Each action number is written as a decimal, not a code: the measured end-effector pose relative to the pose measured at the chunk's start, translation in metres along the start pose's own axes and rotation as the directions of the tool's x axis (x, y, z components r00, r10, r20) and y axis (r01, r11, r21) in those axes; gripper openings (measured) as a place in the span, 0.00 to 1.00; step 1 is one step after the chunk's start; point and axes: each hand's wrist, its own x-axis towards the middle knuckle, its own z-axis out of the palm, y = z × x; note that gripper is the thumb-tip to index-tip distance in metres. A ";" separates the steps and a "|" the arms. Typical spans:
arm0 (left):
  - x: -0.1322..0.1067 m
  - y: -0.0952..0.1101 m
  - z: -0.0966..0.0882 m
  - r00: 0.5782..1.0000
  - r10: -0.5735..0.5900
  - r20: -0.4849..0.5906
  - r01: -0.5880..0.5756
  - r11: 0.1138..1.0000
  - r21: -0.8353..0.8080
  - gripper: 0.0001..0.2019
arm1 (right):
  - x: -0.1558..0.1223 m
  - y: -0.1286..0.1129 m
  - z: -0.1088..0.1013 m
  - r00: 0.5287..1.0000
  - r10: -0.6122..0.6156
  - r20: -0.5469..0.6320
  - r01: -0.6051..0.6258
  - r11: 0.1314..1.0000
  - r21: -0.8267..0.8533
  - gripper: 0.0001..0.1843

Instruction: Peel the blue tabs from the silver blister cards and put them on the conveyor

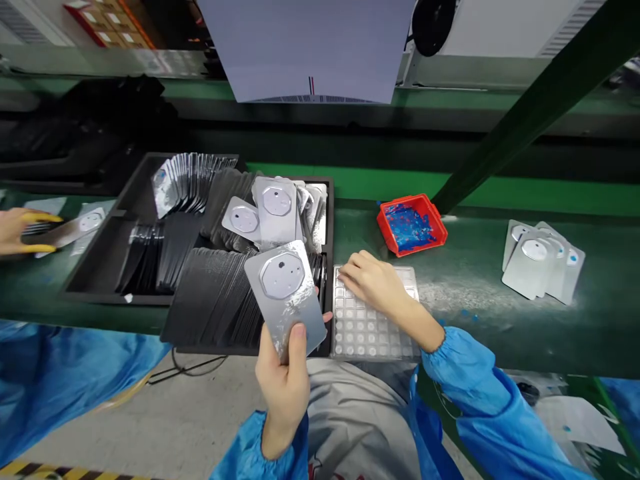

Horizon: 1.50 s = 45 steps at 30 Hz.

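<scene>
My left hand (285,387) grips a flat silver metal plate (293,303) by its lower end, thumb on its face. The plate has rounded corners and a round recess with a dark hole near its top. My right hand (373,283) reaches over the top left of a clear plastic tray (370,333) divided into small cells, many with small round pieces in them. Its fingers are pinched down at the cells, and whatever is between them is hidden. Left of the tray, a black bin (90,295) holds rows of dark and silver plates, with several loose silver plates (275,213) lying on top.
A red bin (417,245) with blue bits stands behind the tray. Several silver plates (537,263) lie fanned out at the right. A green post (525,110) slants across the bench. At far left, another person's hand (14,230) in yellow finger covers holds a plate.
</scene>
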 end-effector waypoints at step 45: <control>-0.018 -0.003 0.022 0.919 0.005 0.395 -0.050 0.993 0.104 0.12 | -0.038 -0.037 -0.076 0.747 0.661 0.077 -0.089 -0.016 0.996 0.11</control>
